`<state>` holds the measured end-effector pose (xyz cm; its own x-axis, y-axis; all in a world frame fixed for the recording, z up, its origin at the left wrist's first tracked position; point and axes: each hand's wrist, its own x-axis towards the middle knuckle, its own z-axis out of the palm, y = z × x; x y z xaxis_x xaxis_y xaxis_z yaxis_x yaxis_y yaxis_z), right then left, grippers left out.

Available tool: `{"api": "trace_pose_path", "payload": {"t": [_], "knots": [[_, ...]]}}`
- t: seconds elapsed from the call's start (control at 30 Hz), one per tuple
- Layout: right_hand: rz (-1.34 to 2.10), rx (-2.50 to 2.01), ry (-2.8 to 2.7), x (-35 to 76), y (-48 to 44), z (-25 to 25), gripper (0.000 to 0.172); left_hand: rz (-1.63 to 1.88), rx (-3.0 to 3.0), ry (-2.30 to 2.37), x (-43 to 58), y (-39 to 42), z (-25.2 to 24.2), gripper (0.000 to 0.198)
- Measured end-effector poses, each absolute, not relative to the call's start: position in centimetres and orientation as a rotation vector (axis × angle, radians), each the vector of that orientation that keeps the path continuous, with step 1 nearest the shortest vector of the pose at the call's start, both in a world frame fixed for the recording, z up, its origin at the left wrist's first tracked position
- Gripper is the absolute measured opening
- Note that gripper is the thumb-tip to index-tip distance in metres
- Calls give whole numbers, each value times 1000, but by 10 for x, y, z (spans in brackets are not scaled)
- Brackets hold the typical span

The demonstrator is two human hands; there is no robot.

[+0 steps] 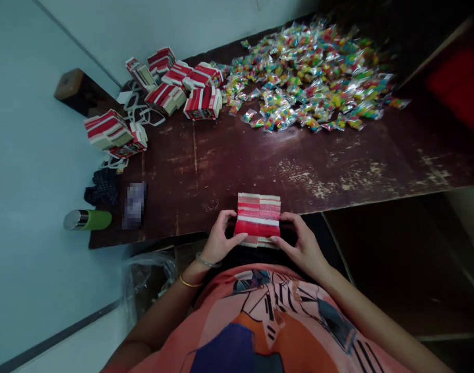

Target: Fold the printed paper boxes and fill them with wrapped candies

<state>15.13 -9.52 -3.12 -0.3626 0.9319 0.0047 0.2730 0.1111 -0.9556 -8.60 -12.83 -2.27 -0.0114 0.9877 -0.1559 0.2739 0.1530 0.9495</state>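
Note:
Between my two hands is a stack of flat red and white cardboard boxes, held in front of my body at the table's near edge. My left hand grips its left side, thumb along the lower edge and fingers at the side. On the opposite side, my right hand holds it the same way, thumb near the bottom edge. The striped upper face shows red, pink and white bands. What lies under the stack is hidden.
A large pile of clear-wrapped colourful candies covers the back of the dark table. Several bundles of red and white cardboard stand at the back left, near white straps. A green bottle lies at the left edge beside a blurred-out object.

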Motion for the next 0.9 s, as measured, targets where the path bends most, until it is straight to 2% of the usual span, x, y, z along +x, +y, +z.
{"api": "trace_pose_path", "payload": {"t": [0.13, 0.27, 0.33, 0.53, 0.73, 0.9], "knots": [[1254, -1136, -1806, 152, -95, -33, 44, 958, 1346, 1459, -86, -130, -28, 48], [1155, -1057, -1979, 154, -91, -36, 70, 1033, 1309, 1486, -83, -131, -33, 47], [1109, -1048, -2032, 155, -90, -39, 77, 1045, 1328, 1494, -83, -131, -35, 47], [1077, -1039, -2023, 153, -87, -43, 80, 928, 1611, 1469, -89, -136, -37, 94], [1066, -986, -2078, 148, -86, -44, 83, 745, 2017, 1630, -83, -132, -23, 106], [1037, -1002, -2074, 146, -86, -49, 79, 511, 2218, 1655, -75, -126, -12, 95]]}}
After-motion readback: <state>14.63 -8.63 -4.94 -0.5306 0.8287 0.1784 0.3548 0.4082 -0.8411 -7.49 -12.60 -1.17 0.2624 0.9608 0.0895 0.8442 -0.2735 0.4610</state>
